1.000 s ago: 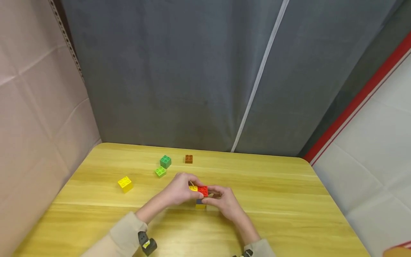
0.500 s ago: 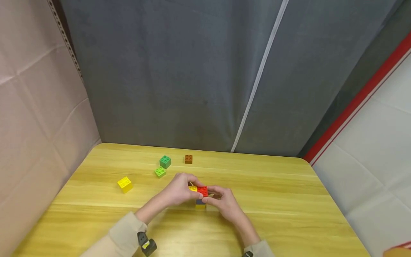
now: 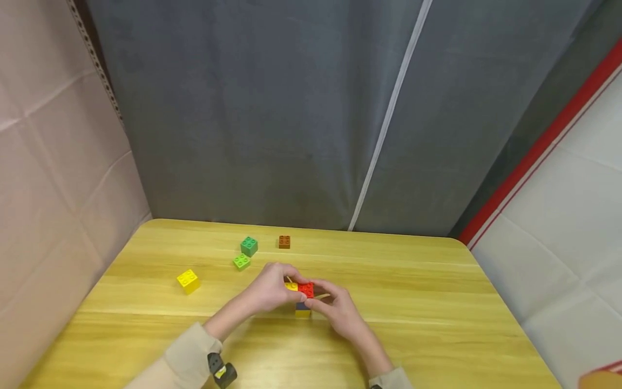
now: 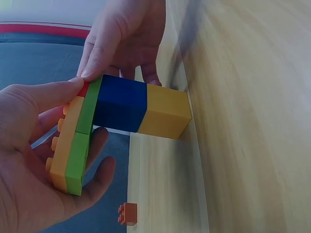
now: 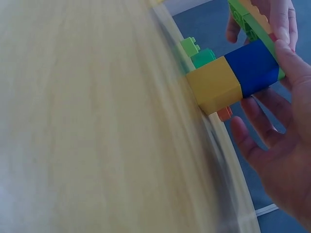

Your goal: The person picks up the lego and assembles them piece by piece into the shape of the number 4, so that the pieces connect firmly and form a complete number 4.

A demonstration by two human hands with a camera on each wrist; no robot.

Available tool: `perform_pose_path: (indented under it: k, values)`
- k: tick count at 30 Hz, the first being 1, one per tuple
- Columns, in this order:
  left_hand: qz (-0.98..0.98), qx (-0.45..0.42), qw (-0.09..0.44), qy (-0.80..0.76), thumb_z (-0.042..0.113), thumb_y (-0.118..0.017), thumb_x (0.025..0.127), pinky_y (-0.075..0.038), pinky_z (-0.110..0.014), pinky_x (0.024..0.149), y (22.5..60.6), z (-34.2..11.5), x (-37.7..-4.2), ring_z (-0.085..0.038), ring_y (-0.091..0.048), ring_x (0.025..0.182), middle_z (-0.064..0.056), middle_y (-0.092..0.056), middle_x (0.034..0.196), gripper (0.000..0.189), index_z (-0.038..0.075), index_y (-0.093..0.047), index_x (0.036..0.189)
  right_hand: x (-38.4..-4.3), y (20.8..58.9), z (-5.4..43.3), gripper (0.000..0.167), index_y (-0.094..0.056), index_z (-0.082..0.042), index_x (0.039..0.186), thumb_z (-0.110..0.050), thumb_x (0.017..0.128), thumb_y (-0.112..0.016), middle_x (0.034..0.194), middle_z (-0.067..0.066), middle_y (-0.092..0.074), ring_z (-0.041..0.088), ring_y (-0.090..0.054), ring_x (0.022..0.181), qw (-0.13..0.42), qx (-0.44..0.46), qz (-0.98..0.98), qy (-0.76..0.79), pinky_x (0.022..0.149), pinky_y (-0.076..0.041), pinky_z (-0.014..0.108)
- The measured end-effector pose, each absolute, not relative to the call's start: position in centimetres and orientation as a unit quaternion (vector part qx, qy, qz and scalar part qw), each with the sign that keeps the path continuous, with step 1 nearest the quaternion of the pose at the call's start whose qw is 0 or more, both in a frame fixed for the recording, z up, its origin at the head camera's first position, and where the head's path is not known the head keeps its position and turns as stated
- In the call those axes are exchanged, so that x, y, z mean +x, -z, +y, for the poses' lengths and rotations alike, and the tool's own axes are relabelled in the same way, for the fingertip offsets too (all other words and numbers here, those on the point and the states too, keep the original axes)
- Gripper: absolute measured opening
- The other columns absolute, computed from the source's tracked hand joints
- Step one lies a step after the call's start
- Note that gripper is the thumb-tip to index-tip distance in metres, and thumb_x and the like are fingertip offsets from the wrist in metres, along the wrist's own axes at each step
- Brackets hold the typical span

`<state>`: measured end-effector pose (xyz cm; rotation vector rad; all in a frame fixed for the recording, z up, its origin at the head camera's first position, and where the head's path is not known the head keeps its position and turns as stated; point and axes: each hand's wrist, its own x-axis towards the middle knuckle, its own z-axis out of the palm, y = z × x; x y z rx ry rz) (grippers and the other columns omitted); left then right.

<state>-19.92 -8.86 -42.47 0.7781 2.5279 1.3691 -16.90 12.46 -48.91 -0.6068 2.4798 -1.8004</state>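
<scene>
A stack of toy building bricks stands upright on the table between both hands. Its yellow bottom brick point(image 4: 165, 111) carries a dark blue brick point(image 4: 121, 104). Above that, light green bricks point(image 4: 77, 162) jut out leftward, topped by a yellow-orange brick point(image 4: 68, 138) and a red brick point(image 3: 306, 289). My left hand point(image 3: 270, 287) pinches the top layer, its thumb at the red brick and the other fingers behind and below the overhang. From the right, my right hand point(image 3: 341, 309) holds the red end between thumb and index finger; its lower fingers are beside the blue brick.
Loose on the wooden table point(image 3: 418, 302) lie a yellow brick point(image 3: 188, 281) at left, a green brick point(image 3: 249, 246), a lime brick point(image 3: 241, 262) and a brown brick point(image 3: 284, 242) farther back. A grey curtain point(image 3: 252, 119) hangs behind the table's far edge.
My right hand's fingers have shifted slightly, and a gap shows between its thumb and index finger. The left hand and the stack stay almost in place.
</scene>
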Motion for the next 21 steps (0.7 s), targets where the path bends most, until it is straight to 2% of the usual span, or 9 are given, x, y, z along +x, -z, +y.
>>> perform_pose_path:
  k: [13, 21]
  values:
    - [0.842, 0.277, 0.084, -0.455, 0.011, -0.089, 0.079, -0.051, -0.029, 0.067, 42.62, -9.24, -20.07, -0.018, -0.06, 0.083, 0.003, -0.074, 0.094, 0.025, 0.01, -0.08, 0.103, -16.74, 49.2, 12.25, 0.036, -0.067, -0.009, 0.133, -0.016, 0.098, -0.071, 0.119, 0.009, -0.071, 0.027, -0.064, 0.111, 0.003, -0.195, 0.795, 0.574, 0.089, -0.054, 0.034]
    - [0.844, 0.277, 0.079, -0.452, 0.012, -0.09, 0.078, -0.053, -0.03, 0.07, 42.65, -9.05, -19.98, -0.018, -0.061, 0.084, 0.003, -0.075, 0.094, 0.026, 0.011, -0.081, 0.103, -16.83, 48.96, 12.38, 0.034, -0.07, -0.008, 0.13, -0.015, 0.097, -0.072, 0.116, 0.008, -0.072, 0.026, -0.065, 0.108, -0.007, -0.196, 0.8, 0.568, 0.089, -0.055, 0.034]
